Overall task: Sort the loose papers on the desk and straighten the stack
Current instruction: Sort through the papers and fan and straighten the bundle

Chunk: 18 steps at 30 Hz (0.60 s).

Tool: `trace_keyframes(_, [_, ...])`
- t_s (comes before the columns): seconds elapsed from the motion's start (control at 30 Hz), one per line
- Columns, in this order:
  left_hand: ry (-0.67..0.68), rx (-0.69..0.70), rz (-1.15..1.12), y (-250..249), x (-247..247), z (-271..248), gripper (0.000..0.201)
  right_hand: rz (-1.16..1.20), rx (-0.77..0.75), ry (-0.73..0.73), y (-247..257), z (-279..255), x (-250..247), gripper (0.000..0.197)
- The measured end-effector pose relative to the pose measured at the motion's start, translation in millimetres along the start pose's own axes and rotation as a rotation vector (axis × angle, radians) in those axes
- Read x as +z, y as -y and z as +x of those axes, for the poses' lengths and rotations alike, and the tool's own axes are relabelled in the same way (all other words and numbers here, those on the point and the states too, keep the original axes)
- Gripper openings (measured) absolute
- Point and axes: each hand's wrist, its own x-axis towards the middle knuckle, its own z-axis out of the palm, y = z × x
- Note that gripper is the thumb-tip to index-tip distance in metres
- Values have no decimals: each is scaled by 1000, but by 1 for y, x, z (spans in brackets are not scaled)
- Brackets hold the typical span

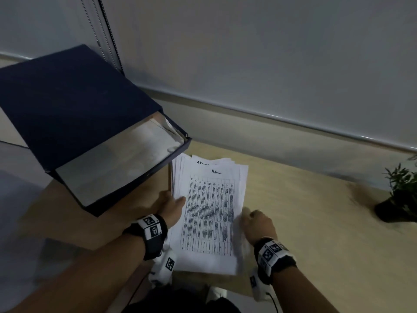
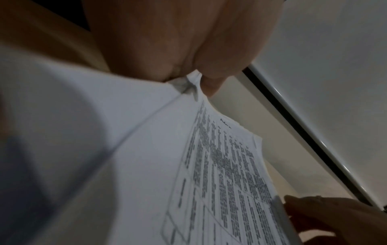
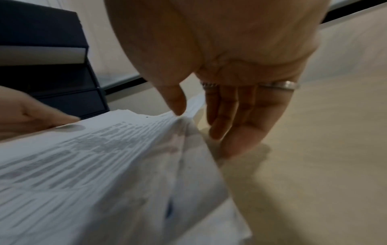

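A stack of white printed sheets (image 1: 209,211) lies on the pale wooden desk (image 1: 316,233), its top sheet a dense table with a handwritten heading. The sheets are fanned unevenly at the far end. My left hand (image 1: 172,203) grips the stack's left edge, and in the left wrist view the hand (image 2: 195,77) pinches the crumpled paper (image 2: 146,149) between thumb and fingers. My right hand (image 1: 253,219) holds the right edge. In the right wrist view that hand (image 3: 194,119) has its thumb on top of the sheets (image 3: 94,165) and its fingers down along the side.
An open dark blue box file (image 1: 79,109) with papers inside stands at the left, close behind the stack. A small potted plant (image 1: 399,195) sits at the desk's right end. A pale wall runs along the back.
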Motion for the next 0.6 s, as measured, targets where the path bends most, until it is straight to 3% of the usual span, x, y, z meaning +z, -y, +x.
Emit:
trace_keyframes(0.07, [10,14,59,-6,-1,-2,60,61,-102,-72,8,9,-2,28])
trace_keyframes(0.13, [18,81,174,-9,3,-4,50,95,-192,-32,18,20,5,32])
trace_keyframes(0.23, [51,125,208,-14,7,3,32,120,-97,12,23,43,13,58])
trace_keyframes(0.3, [54,88,133,-20,7,8,22,28,-82,4,28,53,13,56])
trace_keyframes(0.33, [59,49,74,-23,8,10,21,-10,-134,26,29,58,14,54])
trace_keyframes(0.47, [90,9,17,-21,15,19,59,-23,-240,17,25,69,20,64])
trace_keyframes(0.6, [134,71,-68,-15,19,19,55,181,-170,-8,11,67,26,94])
